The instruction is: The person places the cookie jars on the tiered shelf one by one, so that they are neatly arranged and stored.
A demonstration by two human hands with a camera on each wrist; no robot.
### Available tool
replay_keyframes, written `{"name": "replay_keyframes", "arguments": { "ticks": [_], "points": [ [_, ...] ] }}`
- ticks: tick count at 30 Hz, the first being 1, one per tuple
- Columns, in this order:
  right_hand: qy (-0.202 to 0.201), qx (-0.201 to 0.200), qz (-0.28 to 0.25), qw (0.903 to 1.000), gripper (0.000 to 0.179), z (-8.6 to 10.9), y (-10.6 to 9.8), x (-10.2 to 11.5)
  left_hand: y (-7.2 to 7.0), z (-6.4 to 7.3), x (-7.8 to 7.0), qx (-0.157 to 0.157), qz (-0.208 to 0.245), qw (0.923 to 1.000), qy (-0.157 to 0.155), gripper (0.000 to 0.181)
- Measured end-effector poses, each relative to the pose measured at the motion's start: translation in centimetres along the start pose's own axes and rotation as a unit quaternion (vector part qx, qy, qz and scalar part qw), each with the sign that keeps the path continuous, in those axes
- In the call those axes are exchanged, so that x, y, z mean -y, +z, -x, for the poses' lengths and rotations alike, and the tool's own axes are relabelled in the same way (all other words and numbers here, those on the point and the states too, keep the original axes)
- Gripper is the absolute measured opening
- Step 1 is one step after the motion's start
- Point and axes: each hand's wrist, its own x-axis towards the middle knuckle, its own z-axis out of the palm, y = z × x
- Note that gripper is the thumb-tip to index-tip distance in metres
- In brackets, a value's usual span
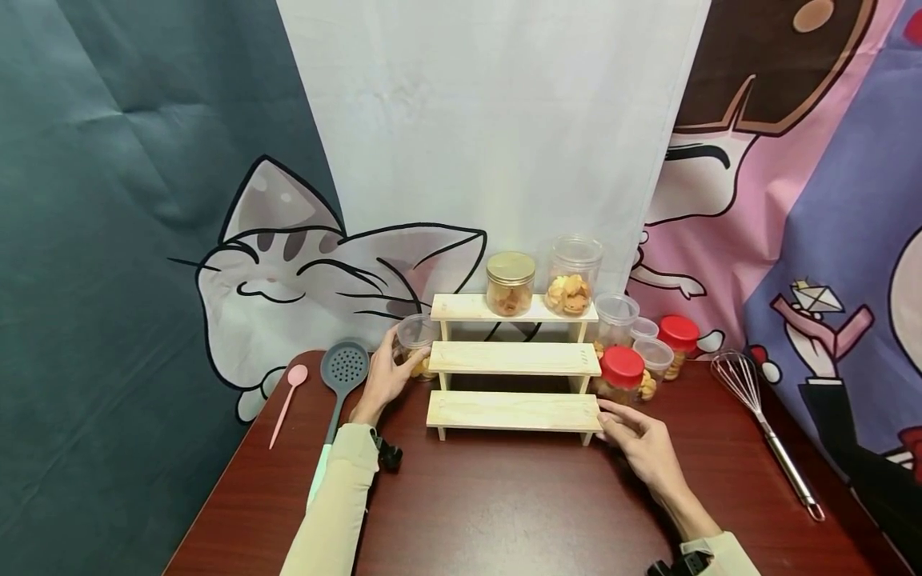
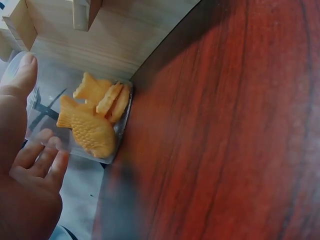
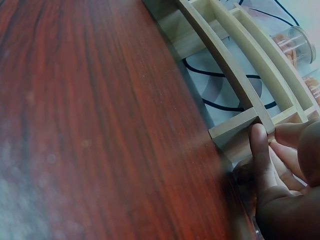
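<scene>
My left hand (image 1: 389, 374) grips a clear plastic jar (image 1: 415, 330) at the left side of the wooden three-step stand. Fish-shaped golden snacks (image 2: 90, 127) lie in the bottom of that jar, with the thumb on one side and the fingers on the other. At the other end, my right hand (image 1: 643, 440) pinches the right edge of the stand's lowest step (image 1: 513, 410) between thumb and index finger. On the top step (image 1: 468, 306) stand a gold-lidded jar (image 1: 511, 284) and a taller clear jar (image 1: 574, 276), both with snacks inside.
Right of the stand cluster several jars, among them two red-lidded jars (image 1: 623, 370) (image 1: 679, 344). A whisk (image 1: 765, 432) lies at the far right of the brown table (image 1: 490, 496). On the left are a grey slotted turner (image 1: 344, 372) and a pink spoon (image 1: 288, 404). Printed curtains hang behind.
</scene>
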Motion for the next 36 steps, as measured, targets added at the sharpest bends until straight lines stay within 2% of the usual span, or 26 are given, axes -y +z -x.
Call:
{"name": "replay_keyframes", "arguments": {
  "ticks": [7,13,18,25,29,36],
  "points": [
    [-0.004,0.006,-0.013,0.9999,0.044,0.0,-0.1,-0.1,-0.5,0.3,-0.3,-0.022,-0.022,0.9995,0.011,0.083],
    [0.003,0.012,-0.026,0.9996,0.047,-0.1,-0.2,-0.1,-1.7,0.1,-1.3,-0.055,-0.045,0.9966,0.042,0.083],
    [0.003,0.012,-0.026,0.9996,0.046,-0.1,-0.2,-0.2,-2.6,-0.1,-2.5,-0.084,-0.04,0.9934,0.066,0.08],
    [0.001,0.016,-0.026,0.9995,0.046,-0.1,-0.2,-0.1,-3.2,-0.4,-4.9,-0.124,-0.026,0.9862,0.106,0.079],
    [-0.001,0.012,-0.034,0.9993,0.046,0.0,-0.1,0.0,-3.5,-0.9,-6.6,-0.135,-0.022,0.9817,0.132,0.079],
    [-0.006,0.012,-0.035,0.9993,0.047,0.1,-0.1,0.0,-3.8,-2.0,-9.7,-0.151,-0.014,0.9754,0.159,0.077]
  ]
}}
